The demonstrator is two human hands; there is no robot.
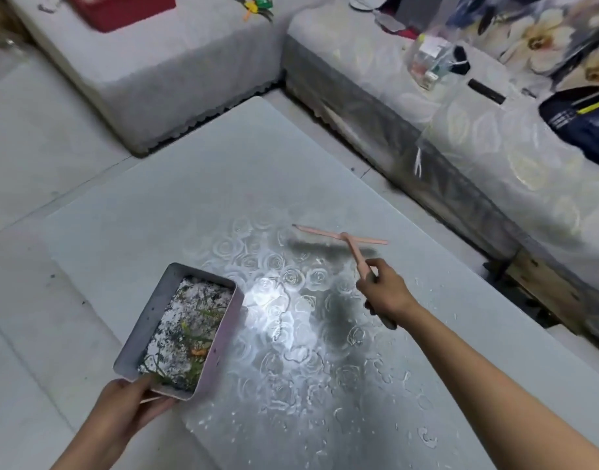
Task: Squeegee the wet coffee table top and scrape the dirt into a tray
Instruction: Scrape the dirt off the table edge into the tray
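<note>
The coffee table top (196,184) is pale, with a rose pattern and wet streaks and droplets across its near half. My right hand (384,290) grips the handle of a pink squeegee (342,236), whose blade hangs a little above the table's middle right. My left hand (128,405) grips the near corner of a pinkish rectangular tray (223,337), tilted at the table's left edge. Inside the tray lie wet grey dirt, green scraps and an orange bit.
A grey covered sofa (162,72) stands beyond the table, with a red basket (121,8) on it. A second sofa (477,137) with a floral cover runs along the right, strewn with bags and small items. Pale floor tiles (26,147) lie to the left.
</note>
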